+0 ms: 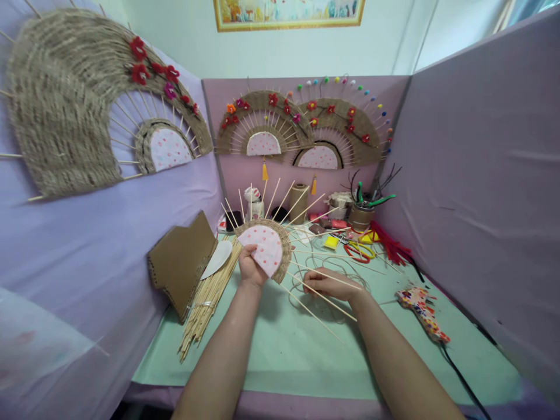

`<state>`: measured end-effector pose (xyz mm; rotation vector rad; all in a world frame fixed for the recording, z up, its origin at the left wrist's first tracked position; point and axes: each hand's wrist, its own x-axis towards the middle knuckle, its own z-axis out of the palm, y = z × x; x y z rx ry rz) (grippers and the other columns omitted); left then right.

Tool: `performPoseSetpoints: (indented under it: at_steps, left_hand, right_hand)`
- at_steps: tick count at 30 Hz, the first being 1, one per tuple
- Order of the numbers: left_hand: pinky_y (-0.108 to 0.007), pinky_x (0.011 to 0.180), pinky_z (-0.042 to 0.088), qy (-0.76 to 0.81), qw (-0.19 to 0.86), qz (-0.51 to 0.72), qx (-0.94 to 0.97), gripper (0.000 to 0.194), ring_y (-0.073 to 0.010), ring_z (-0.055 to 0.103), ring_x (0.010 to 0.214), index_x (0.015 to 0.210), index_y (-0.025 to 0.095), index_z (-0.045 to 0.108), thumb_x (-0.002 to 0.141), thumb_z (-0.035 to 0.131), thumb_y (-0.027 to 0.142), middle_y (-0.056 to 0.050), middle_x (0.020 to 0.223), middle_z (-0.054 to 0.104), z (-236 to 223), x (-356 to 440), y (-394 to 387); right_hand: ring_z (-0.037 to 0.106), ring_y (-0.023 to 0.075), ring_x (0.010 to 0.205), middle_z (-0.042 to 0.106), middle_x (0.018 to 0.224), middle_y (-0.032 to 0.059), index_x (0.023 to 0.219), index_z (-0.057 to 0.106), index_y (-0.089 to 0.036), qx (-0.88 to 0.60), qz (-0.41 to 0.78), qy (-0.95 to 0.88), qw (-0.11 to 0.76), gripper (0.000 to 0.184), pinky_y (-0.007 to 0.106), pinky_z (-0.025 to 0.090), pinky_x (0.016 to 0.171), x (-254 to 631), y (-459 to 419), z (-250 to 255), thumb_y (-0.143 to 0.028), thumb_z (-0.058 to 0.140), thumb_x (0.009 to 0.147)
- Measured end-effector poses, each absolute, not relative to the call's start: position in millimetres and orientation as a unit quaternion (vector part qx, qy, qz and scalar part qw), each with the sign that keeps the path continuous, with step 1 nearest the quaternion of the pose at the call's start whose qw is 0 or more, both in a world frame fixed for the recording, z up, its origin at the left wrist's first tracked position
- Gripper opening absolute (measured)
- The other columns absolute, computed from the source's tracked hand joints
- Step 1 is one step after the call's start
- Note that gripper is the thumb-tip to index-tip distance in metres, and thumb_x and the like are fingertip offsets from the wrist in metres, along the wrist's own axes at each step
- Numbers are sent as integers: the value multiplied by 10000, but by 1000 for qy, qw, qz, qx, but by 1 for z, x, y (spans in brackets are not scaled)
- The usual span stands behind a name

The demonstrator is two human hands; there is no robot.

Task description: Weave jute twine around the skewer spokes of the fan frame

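Observation:
My left hand grips a half-made fan by its white, pink-dotted half-round centre, thumb on the front. Brown twine is wound in a band around the centre's curved edge. Thin wooden sticks spread outward from that band. Among the lower right sticks is my right hand, its fingers curled together; what they pinch is too small to make out. Loose twine lies in loops on the table behind and around this hand.
A bundle of sticks and folded cardboard lie left. Scissors, red fuzzy stems and a twine spool stand or lie behind. A flower-patterned glue gun with a cord rests right. Finished fans hang on the partition.

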<state>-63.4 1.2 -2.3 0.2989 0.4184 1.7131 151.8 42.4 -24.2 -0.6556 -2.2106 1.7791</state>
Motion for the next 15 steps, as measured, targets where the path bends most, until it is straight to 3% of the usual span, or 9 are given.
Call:
performPoseSetpoints:
  at_steps: [5, 15]
  left_hand:
    - [-558, 939, 424, 162, 648, 731, 140, 603, -348, 590, 1091, 1195, 116, 558, 611, 511, 263, -165, 1118, 658, -3, -63, 2]
    - [-443, 900, 487, 167, 585, 784, 125, 479, -297, 648, 982, 1074, 139, 627, 612, 523, 215, -103, 934, 721, -6, -63, 0]
  right_hand:
    - [345, 79, 498, 451, 543, -45, 676, 577, -167, -250, 626, -726, 138, 328, 225, 224, 480, 155, 44, -28, -480, 607, 773]
    - [344, 80, 492, 456, 537, -42, 647, 589, -174, -295, 635, -698, 151, 307, 229, 222, 474, 157, 51, -33, -464, 633, 739]
